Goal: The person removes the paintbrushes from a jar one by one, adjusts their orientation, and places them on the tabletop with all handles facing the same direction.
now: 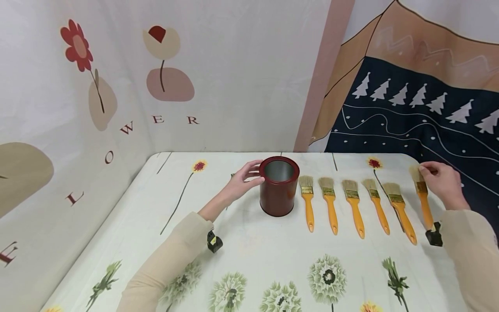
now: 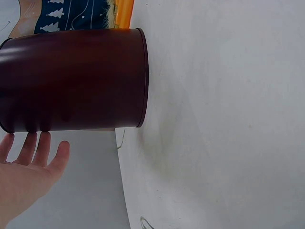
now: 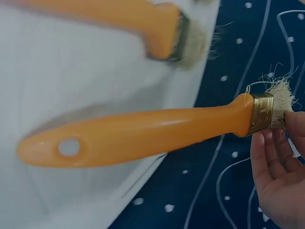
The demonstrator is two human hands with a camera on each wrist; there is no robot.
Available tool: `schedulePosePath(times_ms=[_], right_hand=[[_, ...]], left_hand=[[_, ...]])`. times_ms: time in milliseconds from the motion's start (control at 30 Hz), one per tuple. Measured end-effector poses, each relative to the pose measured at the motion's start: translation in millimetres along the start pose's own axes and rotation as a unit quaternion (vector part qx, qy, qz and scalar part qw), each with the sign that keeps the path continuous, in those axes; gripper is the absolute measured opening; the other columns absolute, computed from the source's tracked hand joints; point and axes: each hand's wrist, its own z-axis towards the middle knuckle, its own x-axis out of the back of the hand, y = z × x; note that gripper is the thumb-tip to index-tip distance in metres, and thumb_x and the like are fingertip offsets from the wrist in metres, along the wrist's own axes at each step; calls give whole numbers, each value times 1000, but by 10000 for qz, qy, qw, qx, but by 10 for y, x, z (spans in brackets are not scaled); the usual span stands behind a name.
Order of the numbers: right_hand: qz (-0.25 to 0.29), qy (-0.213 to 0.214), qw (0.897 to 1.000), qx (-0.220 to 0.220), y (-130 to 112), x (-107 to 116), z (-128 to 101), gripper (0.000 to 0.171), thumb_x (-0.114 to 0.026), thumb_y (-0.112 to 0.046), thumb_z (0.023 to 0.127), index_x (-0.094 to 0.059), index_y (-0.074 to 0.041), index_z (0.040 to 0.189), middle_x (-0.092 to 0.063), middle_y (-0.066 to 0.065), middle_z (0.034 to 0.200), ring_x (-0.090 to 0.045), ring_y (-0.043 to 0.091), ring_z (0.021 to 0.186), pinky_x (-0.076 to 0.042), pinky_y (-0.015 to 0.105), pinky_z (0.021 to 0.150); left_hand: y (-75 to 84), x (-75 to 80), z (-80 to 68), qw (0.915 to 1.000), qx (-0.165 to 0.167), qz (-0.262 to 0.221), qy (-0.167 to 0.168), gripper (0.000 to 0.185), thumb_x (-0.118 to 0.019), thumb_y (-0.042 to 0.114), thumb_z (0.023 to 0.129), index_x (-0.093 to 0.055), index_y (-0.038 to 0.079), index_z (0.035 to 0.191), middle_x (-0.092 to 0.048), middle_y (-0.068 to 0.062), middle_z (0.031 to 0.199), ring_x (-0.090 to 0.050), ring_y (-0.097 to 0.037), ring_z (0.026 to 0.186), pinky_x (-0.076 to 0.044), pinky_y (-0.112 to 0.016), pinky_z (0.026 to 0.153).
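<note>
A dark red metal can with an open top stands upright on the table. My left hand is at its left side, fingertips touching the wall near the rim; in the left wrist view the fingers of that hand look mostly extended against the can. At the far right end of a row of brushes, my right hand pinches a paintbrush by its pale bristles. The right wrist view has this orange-handled brush with thumb and fingers at the bristle end.
Several more orange-handled paintbrushes, from the nearest one to a wider one, lie in a row right of the can, bristles facing away. A flower-printed cloth covers the table. Printed curtains hang behind and at the left.
</note>
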Motion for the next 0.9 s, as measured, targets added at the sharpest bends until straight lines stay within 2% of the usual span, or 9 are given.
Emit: schedulePosePath(times_ms=[100, 200, 333, 533, 700, 900], right_hand=[[-219, 25, 9998, 9, 384, -168, 172, 52, -34, -45, 91, -52, 0, 111, -52, 18, 95, -46, 28, 76, -42, 31, 50], [-273, -55, 9996, 17, 542, -262, 229, 54, -32, -44, 91, -51, 2, 112, -51, 19, 96, -45, 30, 78, -41, 31, 55], [-212, -152, 9996, -110, 337, -229, 84, 48, -36, -36, 93, -51, 5, 111, -49, 22, 95, -40, 33, 82, -35, 42, 65], [-309, -150, 9992, -204, -42, -144, -151, 34, -43, -21, 91, -52, 10, 103, -50, 26, 93, -40, 37, 81, -33, 43, 65], [-568, -271, 9976, -299, -86, -141, -188, 30, -42, -15, 89, -51, 11, 100, -48, 29, 94, -40, 41, 81, -34, 51, 72], [-551, -388, 9966, -476, -36, -157, -216, 31, -43, -16, 87, -53, 11, 99, -49, 30, 95, -41, 41, 82, -34, 52, 73]], left_hand=[[0, -1, 0, 10000, 3, -3, 2, 54, -56, 16, 88, -31, 7, 135, -39, -15, 129, -39, -26, 116, -38, -35, 91], [2, -1, -1, 10000, 12, -18, 5, 55, -56, 16, 87, -31, 7, 135, -39, -15, 129, -39, -26, 116, -38, -35, 90], [5, 1, -5, 10000, 30, -50, 7, 55, -57, 15, 87, -31, 7, 135, -39, -15, 129, -39, -26, 116, -39, -35, 90], [3, 6, -7, 10000, 44, -43, -3, 55, -56, 14, 87, -31, 6, 135, -40, -16, 129, -39, -27, 116, -39, -36, 89], [13, 4, -5, 10000, 34, -24, -8, 55, -57, 15, 87, -31, 6, 135, -40, -16, 129, -39, -27, 116, -38, -35, 90], [18, 3, -2, 10000, 19, 3, 1, 55, -57, 15, 87, -31, 6, 135, -40, -16, 128, -39, -27, 115, -39, -36, 90]])
